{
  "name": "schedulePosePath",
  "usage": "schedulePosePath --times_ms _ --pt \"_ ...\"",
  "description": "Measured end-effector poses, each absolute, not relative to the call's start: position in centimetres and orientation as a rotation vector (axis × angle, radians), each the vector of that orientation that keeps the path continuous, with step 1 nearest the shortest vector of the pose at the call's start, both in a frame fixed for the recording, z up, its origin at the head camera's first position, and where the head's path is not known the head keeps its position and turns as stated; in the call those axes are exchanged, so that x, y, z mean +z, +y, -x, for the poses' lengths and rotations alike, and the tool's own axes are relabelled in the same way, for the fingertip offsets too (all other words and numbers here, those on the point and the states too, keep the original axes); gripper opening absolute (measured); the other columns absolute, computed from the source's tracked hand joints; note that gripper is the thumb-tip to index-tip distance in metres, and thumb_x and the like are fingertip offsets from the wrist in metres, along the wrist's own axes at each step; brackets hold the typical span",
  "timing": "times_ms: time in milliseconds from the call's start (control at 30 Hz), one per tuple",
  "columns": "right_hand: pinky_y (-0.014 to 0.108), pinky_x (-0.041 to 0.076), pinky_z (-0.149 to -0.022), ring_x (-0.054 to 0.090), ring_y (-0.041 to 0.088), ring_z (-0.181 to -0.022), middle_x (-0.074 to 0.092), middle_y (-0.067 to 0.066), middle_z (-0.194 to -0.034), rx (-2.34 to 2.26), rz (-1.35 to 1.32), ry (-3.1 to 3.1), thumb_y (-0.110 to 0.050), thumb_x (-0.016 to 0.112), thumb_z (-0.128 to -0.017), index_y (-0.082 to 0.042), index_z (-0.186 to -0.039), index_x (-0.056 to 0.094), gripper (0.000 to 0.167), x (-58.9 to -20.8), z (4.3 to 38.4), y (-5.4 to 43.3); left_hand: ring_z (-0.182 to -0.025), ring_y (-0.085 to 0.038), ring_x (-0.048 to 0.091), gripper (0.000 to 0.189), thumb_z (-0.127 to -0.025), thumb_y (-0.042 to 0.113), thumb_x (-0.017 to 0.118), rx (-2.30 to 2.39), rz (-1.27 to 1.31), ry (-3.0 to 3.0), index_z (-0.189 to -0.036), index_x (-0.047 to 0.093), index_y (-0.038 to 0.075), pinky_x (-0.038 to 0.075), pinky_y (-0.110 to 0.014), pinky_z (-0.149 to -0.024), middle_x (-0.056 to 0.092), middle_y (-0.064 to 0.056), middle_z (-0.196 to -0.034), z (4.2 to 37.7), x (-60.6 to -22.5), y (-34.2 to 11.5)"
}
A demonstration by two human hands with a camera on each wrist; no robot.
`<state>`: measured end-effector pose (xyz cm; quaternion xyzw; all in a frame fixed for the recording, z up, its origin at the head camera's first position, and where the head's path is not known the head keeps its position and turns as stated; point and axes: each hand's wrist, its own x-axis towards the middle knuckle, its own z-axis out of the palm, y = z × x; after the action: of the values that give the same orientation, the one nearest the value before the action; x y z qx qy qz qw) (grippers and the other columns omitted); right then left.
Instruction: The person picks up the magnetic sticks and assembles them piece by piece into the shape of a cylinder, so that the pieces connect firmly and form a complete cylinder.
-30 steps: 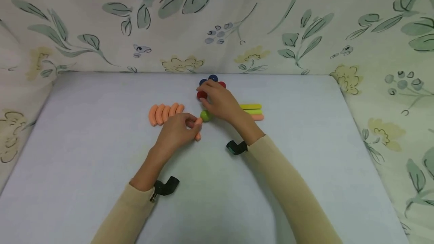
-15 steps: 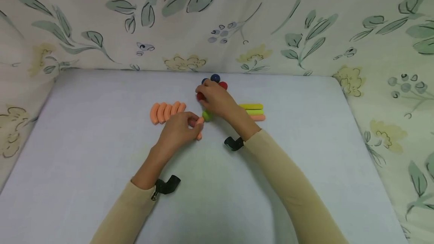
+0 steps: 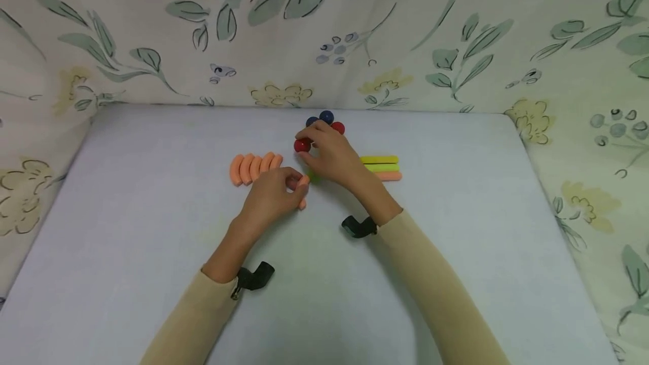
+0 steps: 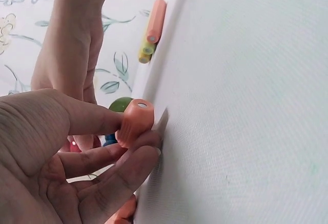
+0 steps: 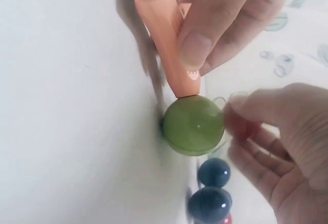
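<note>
My left hand (image 3: 271, 191) pinches a curved orange magnetic stick (image 5: 169, 42) between thumb and fingers, low over the white table. One end of this stick meets a green ball (image 5: 192, 125), which my right hand mostly covers in the head view. Past the green ball, my right hand (image 3: 332, 154) holds a red ball (image 3: 302, 145) between thumb and fingertips. Behind that hand lie two dark blue balls (image 3: 327, 117) and another red ball (image 3: 338, 128).
Left of my hands, several curved orange sticks (image 3: 236, 170) lie side by side. To the right are straight sticks: a yellow one (image 3: 379, 159), a lime one (image 3: 383, 168) and an orange one (image 3: 390, 176). Floral cloth (image 3: 284, 55) hangs behind the table's back edge.
The head view has drifted slightly. My right hand keeps the red ball and now covers more of the green ball; my left hand still pinches the curved stick in about the same spot.
</note>
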<state>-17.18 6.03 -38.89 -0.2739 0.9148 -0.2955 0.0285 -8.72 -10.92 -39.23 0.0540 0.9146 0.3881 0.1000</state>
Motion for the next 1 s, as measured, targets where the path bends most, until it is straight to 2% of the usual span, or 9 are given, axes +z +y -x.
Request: schedulePosePath --times_ms 200,367,533,800,1000 --pt "0.037 0.060 -0.102 0.068 0.023 -0.119 0.065 0.010 -0.129 -1.270 0.843 2.743 -0.010 0.078 -0.096 -0.005 -0.132 0.069 0.038 -39.0 15.2 8.6 -0.083 -0.021 0.068 0.033 -0.100 0.031 0.070 1.161 -0.148 2.663 -0.121 0.076 0.005 0.049 -0.029 -0.067 0.078 -0.007 -0.099 9.1 -39.6 -9.9" --pt "0.038 0.061 -0.100 0.068 0.022 -0.120 0.067 0.010 -0.128 -1.438 0.840 2.658 -0.007 0.077 -0.096 -0.004 -0.131 0.069 0.036 -39.5 13.3 9.9 -0.085 -0.021 0.068 0.035 -0.100 0.032 0.070 1.147 -0.092 2.659 -0.123 0.075 0.006 0.048 -0.029 -0.066 0.079 -0.006 -0.104 8.9 -39.4 -9.8" --pt "0.037 0.062 -0.098 0.069 0.020 -0.117 0.070 0.008 -0.124 -1.485 0.840 2.608 -0.006 0.078 -0.095 -0.006 -0.129 0.069 0.035 -40.4 11.0 10.5 -0.080 -0.021 0.068 0.035 -0.101 0.032 0.068 1.149 -0.095 2.658 -0.122 0.077 0.006 0.047 -0.029 -0.065 0.080 -0.007 -0.107 8.7 -39.2 -10.4" --pt "0.034 0.062 -0.095 0.070 0.019 -0.116 0.070 0.007 -0.123 -1.457 0.792 2.586 -0.005 0.080 -0.093 -0.008 -0.128 0.069 0.037 -41.5 7.8 10.7 -0.087 -0.020 0.069 0.035 -0.102 0.034 0.068 1.104 -0.090 2.673 -0.122 0.077 0.006 0.048 -0.028 -0.070 0.081 -0.004 -0.103 8.6 -39.2 -11.1" --pt "0.031 0.063 -0.093 0.073 0.016 -0.108 0.072 0.005 -0.118 -1.434 0.789 2.549 -0.008 0.083 -0.091 -0.010 -0.124 0.070 0.035 -42.3 6.4 10.8 -0.087 -0.019 0.070 0.034 -0.102 0.033 0.068 1.084 -0.093 2.690 -0.121 0.077 0.006 0.048 -0.027 -0.069 0.082 -0.003 -0.103 8.7 -39.2 -11.0"
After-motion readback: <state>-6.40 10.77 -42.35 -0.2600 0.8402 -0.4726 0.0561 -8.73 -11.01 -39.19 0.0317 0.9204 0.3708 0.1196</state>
